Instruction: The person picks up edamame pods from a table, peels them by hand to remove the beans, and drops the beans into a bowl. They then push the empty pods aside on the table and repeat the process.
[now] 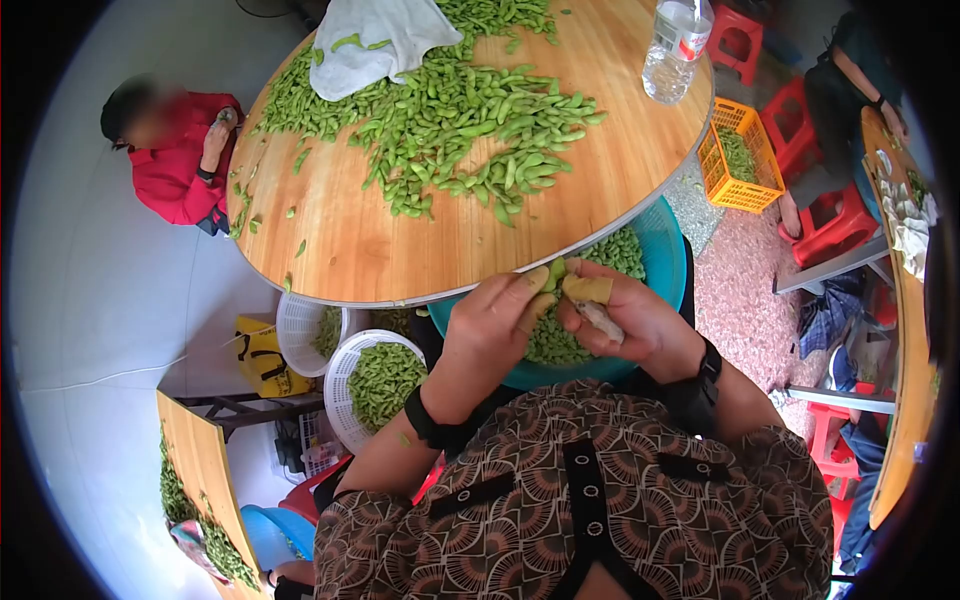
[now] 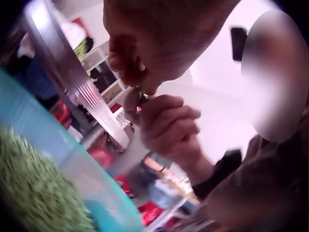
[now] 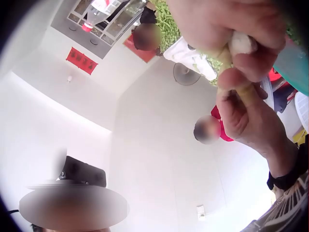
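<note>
Over a teal basin (image 1: 665, 250) of shelled green beans, both hands meet at the table edge. The left hand (image 1: 485, 335) pinches a green pod (image 1: 556, 274) between thumb and finger. The right hand (image 1: 635, 320) touches the pod's other side, its fingers curled round a white wad (image 1: 598, 320). Yellowish wraps cover some fingertips. In the left wrist view the left hand (image 2: 164, 38) is above the right hand (image 2: 171, 128), tips together. The right wrist view shows the right hand (image 3: 231, 29) with the wad (image 3: 243, 43), against the left hand (image 3: 256, 116).
Green pods (image 1: 480, 130) are heaped on the round wooden table (image 1: 350, 250), beside a white cloth (image 1: 375, 45) and a water bottle (image 1: 675, 50). White baskets (image 1: 345, 385) of beans stand lower left. A yellow crate (image 1: 740, 155) is at right; a person in red (image 1: 180, 165) sits at left.
</note>
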Available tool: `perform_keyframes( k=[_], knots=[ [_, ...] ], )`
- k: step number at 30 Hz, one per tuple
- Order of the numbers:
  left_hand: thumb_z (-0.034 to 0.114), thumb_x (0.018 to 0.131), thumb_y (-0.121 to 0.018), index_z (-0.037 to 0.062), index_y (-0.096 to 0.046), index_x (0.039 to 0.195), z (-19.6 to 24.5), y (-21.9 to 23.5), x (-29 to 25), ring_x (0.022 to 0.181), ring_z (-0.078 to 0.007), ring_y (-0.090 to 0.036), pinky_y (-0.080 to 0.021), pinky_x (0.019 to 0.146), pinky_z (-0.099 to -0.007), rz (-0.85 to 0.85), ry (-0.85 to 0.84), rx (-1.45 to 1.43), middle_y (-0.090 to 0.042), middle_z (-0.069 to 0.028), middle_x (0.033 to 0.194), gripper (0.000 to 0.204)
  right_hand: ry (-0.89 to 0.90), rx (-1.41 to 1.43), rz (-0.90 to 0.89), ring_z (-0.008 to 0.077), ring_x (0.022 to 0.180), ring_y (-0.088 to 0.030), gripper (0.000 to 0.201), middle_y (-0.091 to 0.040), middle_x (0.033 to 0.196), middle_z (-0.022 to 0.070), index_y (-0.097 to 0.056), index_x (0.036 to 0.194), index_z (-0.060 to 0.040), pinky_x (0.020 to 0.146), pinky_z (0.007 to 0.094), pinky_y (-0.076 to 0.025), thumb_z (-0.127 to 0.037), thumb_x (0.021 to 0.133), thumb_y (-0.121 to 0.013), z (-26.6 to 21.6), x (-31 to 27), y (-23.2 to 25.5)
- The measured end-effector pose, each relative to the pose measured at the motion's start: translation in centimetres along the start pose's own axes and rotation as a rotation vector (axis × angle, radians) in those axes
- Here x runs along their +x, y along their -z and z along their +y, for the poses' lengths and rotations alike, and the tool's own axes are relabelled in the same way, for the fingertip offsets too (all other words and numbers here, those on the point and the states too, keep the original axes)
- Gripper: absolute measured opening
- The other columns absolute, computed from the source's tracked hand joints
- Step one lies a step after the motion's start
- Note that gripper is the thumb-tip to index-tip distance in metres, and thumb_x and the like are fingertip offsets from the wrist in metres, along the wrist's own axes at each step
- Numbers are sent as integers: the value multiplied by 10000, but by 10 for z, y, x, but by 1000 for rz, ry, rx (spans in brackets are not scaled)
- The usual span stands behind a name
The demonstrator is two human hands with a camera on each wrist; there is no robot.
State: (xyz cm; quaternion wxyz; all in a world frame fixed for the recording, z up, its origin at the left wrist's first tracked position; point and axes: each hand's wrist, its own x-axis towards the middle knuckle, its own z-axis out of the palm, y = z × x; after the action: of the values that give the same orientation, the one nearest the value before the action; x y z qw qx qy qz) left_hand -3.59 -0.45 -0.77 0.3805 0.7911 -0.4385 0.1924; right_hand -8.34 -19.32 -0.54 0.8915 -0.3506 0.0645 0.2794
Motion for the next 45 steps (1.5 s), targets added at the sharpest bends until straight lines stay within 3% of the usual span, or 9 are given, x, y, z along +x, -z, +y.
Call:
perform_keyframes(
  k=[5, 7, 9, 11, 13, 23, 25, 32, 45],
  knots=[
    [44, 901, -600, 13, -607, 1040, 8, 0, 0, 716, -230, -661, -500, 615, -275, -17, 413, -254, -635, -140, 773, 142, 56, -186, 82, 102, 430, -463, 219, -577, 712, 37, -466, 1163, -73, 374, 236, -343, -176, 970, -471, 2, -5, -12],
    [41, 906, -590, 26, -607, 1033, -7, -2, -4, 696, -237, -653, -495, 614, -283, -131, 977, -1035, -626, -127, 728, 129, 256, -602, 180, 85, 447, -451, 246, -560, 698, 26, -466, 1203, -67, 411, 237, -360, -136, 968, -465, 9, -1, -4],
    [51, 894, -602, 23, -596, 1055, -6, -10, -3, 624, -119, -573, -459, 550, -244, -141, 870, -813, -591, -60, 735, 164, 479, -826, 140, 75, 463, -449, 244, -552, 699, 18, -474, 1208, -71, 422, 228, -355, -117, 969, -457, 13, 8, 11],
    [28, 855, -636, 36, -601, 1055, -6, -13, -1, 614, -159, -581, -463, 539, -255, 39, 163, -110, -598, -79, 771, 203, 700, -1044, 93, 65, 479, -446, 246, -544, 700, 10, -482, 1213, -75, 433, 218, -351, -98, 971, -449, 14, 7, 16],
    [8, 837, -643, 38, -602, 1055, -1, -8, 0, 639, -188, -603, -476, 553, -266, 14, 191, -97, -612, -96, 811, 224, 266, -661, 136, 52, 497, -437, 214, -531, 711, -5, -510, 1176, -90, 438, 203, -335, -94, 967, -465, 4, -5, 1],
    [13, 850, -626, 6, -615, 969, 5, -7, 7, 605, -178, -579, -473, 564, -298, -2, 173, -142, -639, -116, 809, 120, 273, -602, 148, 63, 550, -476, 193, -545, 748, 15, -546, 1106, -79, 487, 209, -367, -71, 914, -566, 2, 1, 0],
    [22, 858, -621, -2, -611, 950, 6, 0, 9, 595, -171, -562, -462, 561, -295, -54, 304, -211, -624, -119, 768, 95, 804, -1093, 256, 155, 667, -584, 223, -587, 795, 69, -570, 1077, -43, 596, 265, -452, -29, 858, -609, 11, 8, 5],
    [32, 873, -600, -11, -592, 893, 9, 4, 10, 569, -170, -524, -432, 549, -289, -139, 385, -232, -573, -120, 677, 48, 980, -1211, 388, 300, 813, -631, 276, -627, 896, 143, -600, 1080, -18, 714, 316, -487, -9, 808, -640, 4, 0, -11],
    [81, 881, -604, -7, -585, 885, 29, 36, -1, 627, -279, -540, -438, 593, -316, -315, 458, -367, -566, -141, 735, 90, 164, -351, -21, 42, 474, -430, 83, -521, 640, -24, -606, 975, -44, 424, 200, -305, -104, 926, -575, 0, 4, -4]
  ],
)
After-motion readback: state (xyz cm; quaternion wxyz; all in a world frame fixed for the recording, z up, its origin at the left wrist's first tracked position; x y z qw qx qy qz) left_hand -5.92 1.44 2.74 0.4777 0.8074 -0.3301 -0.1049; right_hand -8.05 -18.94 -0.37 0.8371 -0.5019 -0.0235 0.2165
